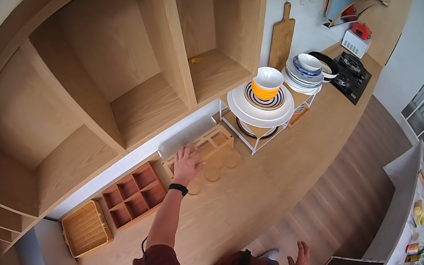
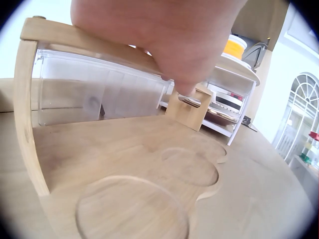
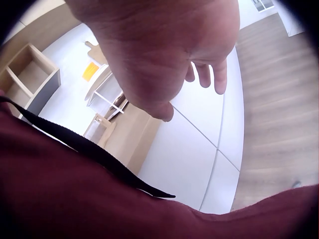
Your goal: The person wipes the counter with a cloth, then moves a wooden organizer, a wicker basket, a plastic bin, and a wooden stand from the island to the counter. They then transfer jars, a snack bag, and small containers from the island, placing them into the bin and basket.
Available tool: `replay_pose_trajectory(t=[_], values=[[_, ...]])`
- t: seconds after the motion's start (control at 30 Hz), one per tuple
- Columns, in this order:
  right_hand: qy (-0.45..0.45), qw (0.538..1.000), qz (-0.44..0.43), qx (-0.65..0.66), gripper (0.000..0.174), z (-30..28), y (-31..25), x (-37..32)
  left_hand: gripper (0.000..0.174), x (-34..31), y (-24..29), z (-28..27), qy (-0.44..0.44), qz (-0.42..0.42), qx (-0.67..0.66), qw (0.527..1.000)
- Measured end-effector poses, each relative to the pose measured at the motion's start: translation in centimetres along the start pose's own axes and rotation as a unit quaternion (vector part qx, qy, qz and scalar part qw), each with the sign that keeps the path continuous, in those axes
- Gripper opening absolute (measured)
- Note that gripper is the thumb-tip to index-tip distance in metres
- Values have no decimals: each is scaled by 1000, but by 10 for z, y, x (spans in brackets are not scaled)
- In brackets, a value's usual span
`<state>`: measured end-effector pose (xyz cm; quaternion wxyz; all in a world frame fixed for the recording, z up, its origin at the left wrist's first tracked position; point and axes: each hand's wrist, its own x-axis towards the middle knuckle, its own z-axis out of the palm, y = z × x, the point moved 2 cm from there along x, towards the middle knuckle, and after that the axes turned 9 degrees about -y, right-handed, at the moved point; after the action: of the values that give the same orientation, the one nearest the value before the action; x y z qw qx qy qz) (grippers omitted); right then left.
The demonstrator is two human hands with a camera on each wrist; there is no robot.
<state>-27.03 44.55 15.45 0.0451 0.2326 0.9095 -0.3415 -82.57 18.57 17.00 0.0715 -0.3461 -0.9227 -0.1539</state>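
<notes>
A low wooden rack [image 1: 218, 138] with a scalloped base stands on the counter against the wall; its base [image 2: 114, 144] has round recesses. My left hand [image 1: 188, 165] lies over the left part of its top, thumb toward the front edge. From close up, the left hand [image 2: 164, 35] covers the top bar [image 2: 75, 40], the thumb tip reaching below it; the other fingertips are hidden. Behind the rack is a clear plastic bin [image 1: 190, 134]. My right hand [image 1: 301, 264] hangs beside the body, holding nothing, its fingers [image 3: 219, 77] loosely extended.
Left of the rack are a reddish divided box [image 1: 134, 195], a wicker basket [image 1: 85, 228] and a grey box [image 1: 46, 247]. To the right, a white wire stand [image 1: 252, 145] carries plates and bowls. Farther right is a stove [image 1: 350, 78]. Wooden cubbies [image 1: 146, 107] overhang the counter's back.
</notes>
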Motion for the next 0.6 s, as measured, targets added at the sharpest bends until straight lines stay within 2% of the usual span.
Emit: replay_pose_trajectory(t=[0.3,0.37,0.47,0.6], values=[[13,1000,-7,-7,84,15,23,-6,54,4,-2,-1,3,17,21,1000],[19,1000,-18,-7,83,14,24,-6,57,4,-2,-1,-25,-1,17,1000],[25,999,-28,-14,83,11,27,-7,60,2,-6,12,-14,-19,27,999],[26,1000,-4,5,82,16,44,-15,62,3,-8,20,-26,-31,25,999]])
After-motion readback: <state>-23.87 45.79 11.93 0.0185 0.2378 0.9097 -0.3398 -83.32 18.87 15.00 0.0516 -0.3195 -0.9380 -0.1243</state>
